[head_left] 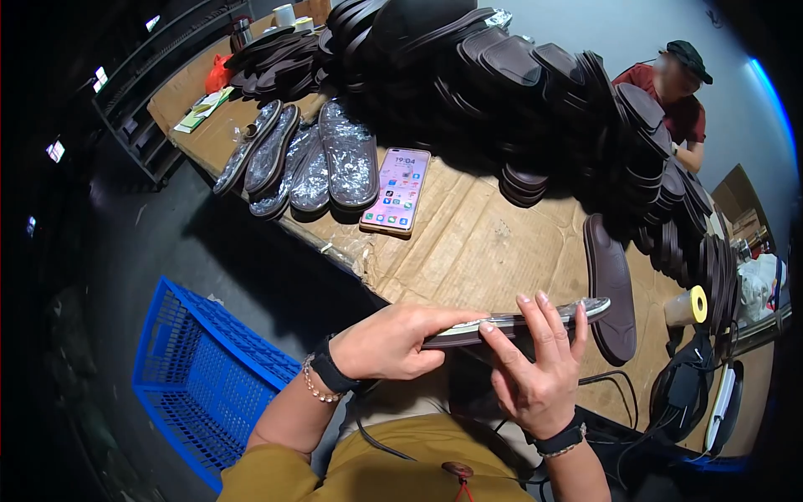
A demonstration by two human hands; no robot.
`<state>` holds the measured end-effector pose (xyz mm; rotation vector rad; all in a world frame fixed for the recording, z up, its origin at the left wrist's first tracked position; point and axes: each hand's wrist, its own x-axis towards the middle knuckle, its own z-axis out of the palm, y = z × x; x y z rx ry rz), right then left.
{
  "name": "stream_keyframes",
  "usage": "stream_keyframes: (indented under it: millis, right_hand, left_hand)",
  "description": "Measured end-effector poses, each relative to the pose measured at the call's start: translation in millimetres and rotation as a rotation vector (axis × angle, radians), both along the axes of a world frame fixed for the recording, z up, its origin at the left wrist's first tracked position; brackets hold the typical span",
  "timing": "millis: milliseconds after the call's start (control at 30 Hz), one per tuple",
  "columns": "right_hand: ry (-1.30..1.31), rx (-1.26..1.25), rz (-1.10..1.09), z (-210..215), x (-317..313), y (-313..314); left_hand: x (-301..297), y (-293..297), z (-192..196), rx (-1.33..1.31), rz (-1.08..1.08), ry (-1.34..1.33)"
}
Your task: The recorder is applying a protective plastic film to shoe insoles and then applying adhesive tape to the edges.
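My left hand grips the left end of a dark brown shoe sole, its fingers curled under and its thumb along the edge. The sole is held nearly edge-on above the table's near edge, and a shiny clear film shows along its upper side. With its fingers spread over the sole's right half, my right hand presses on its upper edge and far side. A single bare brown sole lies flat on the table just beyond my right hand. Film-wrapped soles rest at the table's left edge.
A cardboard-covered table carries large piles of dark soles along its far side. A lit phone lies beside the wrapped soles. A blue plastic basket stands at lower left. Label roll, cables and black pouch sit right; a person works beyond.
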<state>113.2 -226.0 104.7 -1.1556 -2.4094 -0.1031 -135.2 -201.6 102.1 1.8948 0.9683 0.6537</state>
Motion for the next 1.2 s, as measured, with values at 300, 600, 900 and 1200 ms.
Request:
stream_keyframes:
  millis: [300,600,900,1200]
  right_hand:
    - [-0.012,0.022,-0.053,-2,5,1]
    - [-0.03,-0.012,-0.134,4,15,-3]
    - [0.18,0.09,-0.125,10,38,-23]
    - [0.225,0.117,-0.139,35,29,-23]
  left_hand:
    - [-2,3,-4,-0.009,-0.018,0.031]
    - [1,1,-8,0.046,0.004,-0.049]
    - [-37,-23,30,0.473,0.43,-0.013]
    - [-98,72,16,0.559,1.476,0.557]
